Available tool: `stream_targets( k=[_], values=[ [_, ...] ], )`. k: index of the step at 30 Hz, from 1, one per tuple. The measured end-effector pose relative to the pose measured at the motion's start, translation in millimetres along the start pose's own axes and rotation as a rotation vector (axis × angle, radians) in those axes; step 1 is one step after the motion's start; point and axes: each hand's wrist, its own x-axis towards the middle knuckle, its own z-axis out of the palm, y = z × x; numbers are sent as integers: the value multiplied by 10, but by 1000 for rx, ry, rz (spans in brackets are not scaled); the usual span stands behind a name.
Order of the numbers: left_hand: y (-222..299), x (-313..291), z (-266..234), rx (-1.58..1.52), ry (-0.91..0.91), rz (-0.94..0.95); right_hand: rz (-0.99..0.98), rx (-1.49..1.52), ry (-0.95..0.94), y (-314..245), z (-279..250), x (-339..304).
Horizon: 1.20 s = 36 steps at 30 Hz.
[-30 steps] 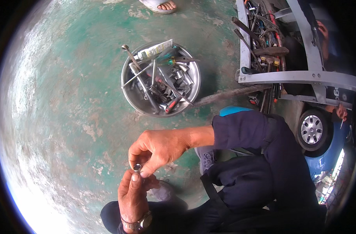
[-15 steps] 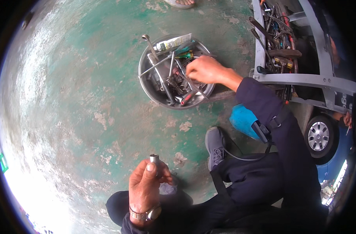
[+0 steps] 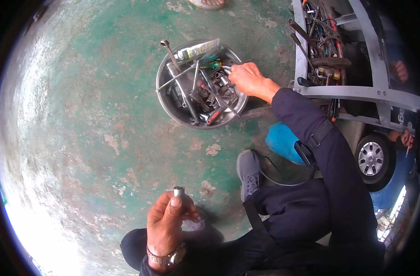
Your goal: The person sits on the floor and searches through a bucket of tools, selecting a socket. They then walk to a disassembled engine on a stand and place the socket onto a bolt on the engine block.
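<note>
Currently, our left hand (image 3: 166, 224) pinches a metal socket (image 3: 178, 191) above the patchy green floor (image 3: 99, 106), near side. Our right hand (image 3: 252, 81) curls over the right of the far metal bowl (image 3: 177, 115); we cannot tell whether it grips anything. A grey frame (image 3: 357, 93) stands right.

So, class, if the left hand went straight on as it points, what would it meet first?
The left hand would probably meet the near side of the metal basin, though depth is unclear and it might pass above.
</note>
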Motion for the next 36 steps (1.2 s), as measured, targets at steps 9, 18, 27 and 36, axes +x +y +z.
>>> stream_targets(
  k=[9,18,27,36],
  values=[
    [-21,-15,-25,10,-37,22,-17,-146,-37,-49,15,-235],
    [-19,-56,-44,8,-2,27,-4,-14,-232,-91,110,-128],
    [-40,-44,-35,11,-22,35,102,13,-253,-263,31,-66],
    [-7,-96,-69,-13,-6,60,183,-53,-139,-396,236,34]
  ],
)
